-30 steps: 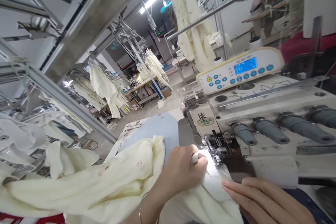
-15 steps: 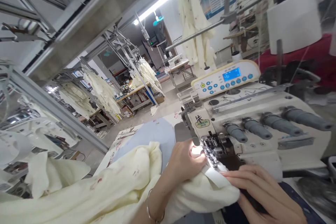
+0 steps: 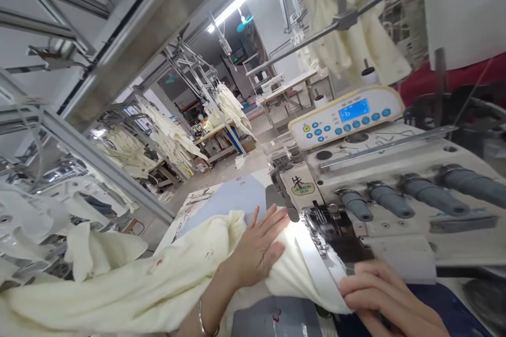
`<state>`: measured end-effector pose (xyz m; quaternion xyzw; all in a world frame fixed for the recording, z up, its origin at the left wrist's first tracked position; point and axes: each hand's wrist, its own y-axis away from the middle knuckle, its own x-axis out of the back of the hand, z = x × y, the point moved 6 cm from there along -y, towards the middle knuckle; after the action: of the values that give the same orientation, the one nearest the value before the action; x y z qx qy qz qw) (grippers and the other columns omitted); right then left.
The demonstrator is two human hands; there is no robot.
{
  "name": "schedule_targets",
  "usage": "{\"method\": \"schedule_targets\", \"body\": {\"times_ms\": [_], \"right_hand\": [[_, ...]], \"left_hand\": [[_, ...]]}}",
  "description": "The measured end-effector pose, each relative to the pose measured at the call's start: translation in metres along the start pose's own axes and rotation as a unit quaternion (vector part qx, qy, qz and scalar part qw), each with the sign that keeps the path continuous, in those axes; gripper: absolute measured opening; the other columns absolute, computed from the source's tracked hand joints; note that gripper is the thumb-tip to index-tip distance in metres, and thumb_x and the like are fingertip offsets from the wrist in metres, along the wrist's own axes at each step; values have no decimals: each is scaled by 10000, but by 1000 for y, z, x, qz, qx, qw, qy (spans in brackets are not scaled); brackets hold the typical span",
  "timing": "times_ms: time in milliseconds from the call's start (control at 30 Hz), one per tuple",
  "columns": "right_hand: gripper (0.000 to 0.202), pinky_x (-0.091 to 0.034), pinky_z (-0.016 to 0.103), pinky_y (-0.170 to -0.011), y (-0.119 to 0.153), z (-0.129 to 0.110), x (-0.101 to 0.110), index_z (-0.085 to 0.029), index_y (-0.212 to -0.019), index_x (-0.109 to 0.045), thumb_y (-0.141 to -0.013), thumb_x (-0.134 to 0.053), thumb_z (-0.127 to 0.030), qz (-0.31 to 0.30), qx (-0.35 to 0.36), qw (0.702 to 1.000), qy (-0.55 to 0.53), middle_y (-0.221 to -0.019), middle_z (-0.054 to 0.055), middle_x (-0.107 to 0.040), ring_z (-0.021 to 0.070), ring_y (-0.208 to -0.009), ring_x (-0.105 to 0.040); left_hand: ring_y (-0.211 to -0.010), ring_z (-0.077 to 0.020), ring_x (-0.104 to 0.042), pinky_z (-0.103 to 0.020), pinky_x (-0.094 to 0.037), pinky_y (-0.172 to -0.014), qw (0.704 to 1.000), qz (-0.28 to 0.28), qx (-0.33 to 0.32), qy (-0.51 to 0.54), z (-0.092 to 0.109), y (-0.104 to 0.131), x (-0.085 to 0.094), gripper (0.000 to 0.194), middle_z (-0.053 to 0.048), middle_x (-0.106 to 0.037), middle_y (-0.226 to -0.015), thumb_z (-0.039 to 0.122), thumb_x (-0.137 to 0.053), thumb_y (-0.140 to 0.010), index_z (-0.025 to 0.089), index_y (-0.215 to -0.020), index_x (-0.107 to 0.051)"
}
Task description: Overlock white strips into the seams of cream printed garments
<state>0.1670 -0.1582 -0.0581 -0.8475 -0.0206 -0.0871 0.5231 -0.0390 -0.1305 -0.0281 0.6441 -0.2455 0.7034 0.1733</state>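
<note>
Cream fabric (image 3: 185, 268) with small reddish marks lies across the work surface and runs up to the overlock sewing machine (image 3: 395, 168). A flat white strip (image 3: 314, 263) lies along the fabric's edge, by the lit presser foot (image 3: 316, 231). My left hand (image 3: 256, 247) rests flat on the fabric left of the needle area, its fingers spread. My right hand (image 3: 391, 295) is closed at the near end of the strip, pinching strip and fabric edge between thumb and fingers. Part of its grip is hidden.
A control panel (image 3: 348, 118) with a blue screen sits atop the machine. Grey thread tension knobs (image 3: 391, 200) stick out of its front. Metal rails (image 3: 130, 42) cross overhead. Cream garments (image 3: 169, 131) hang on racks behind, and a sewing table (image 3: 288, 87) stands farther back.
My left hand has slid back from the presser foot and opened out flat. The fabric edge and white strip now lie straighter, while my right hand has moved slightly down, still pinching.
</note>
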Motion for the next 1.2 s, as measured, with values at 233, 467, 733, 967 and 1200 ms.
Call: {"method": "schedule_targets", "body": {"times_ms": [233,467,733,967,1200], "right_hand": [[155,-463,291,-882,10,5,-7,-207,-962,-591,-826,-592,-133,27,6,998,57,-940,25,-661,148,-876,-598],[175,-470,293,-894,14,8,-7,-225,-1051,-582,-878,-562,-240,-34,-39,996,67,-1068,40,-621,174,-1000,-566],[236,-506,224,-832,-6,0,-4,-289,-1046,-541,-866,-441,-174,-100,-89,988,73,-1051,-2,-584,142,-1043,-530],[262,-504,287,-849,-5,-4,-5,-282,-1034,-531,-831,-439,-144,-109,-101,986,76,-1044,17,-571,174,-1054,-519],[389,-495,332,-889,-13,-16,-13,-287,-1150,-524,-778,-525,-171,-125,-107,984,66,-1140,38,-541,207,-1116,-502]], "left_hand": [[-1341,-259,-380,-498,-251,-1148,988,35,-101,-116,21,-16,27,311,-139,-539,-1324,253,-395,-971,103,-1229,-484],[-739,-176,-535,-353,-404,-754,979,-119,-109,-126,44,-25,64,92,-15,-572,-667,113,-560,-673,167,-745,-577],[-840,-150,-533,-309,-408,-807,965,-135,-225,-16,90,1,77,159,-1,-667,-868,276,-654,-838,178,-761,-555],[-712,-149,-520,-290,-346,-618,983,-71,-121,-120,86,-1,72,153,3,-602,-781,215,-645,-776,173,-897,-562],[-825,-150,-521,-304,-368,-804,986,-69,-134,77,89,-8,78,162,3,-638,-863,58,-518,-751,183,-838,-575]]}}
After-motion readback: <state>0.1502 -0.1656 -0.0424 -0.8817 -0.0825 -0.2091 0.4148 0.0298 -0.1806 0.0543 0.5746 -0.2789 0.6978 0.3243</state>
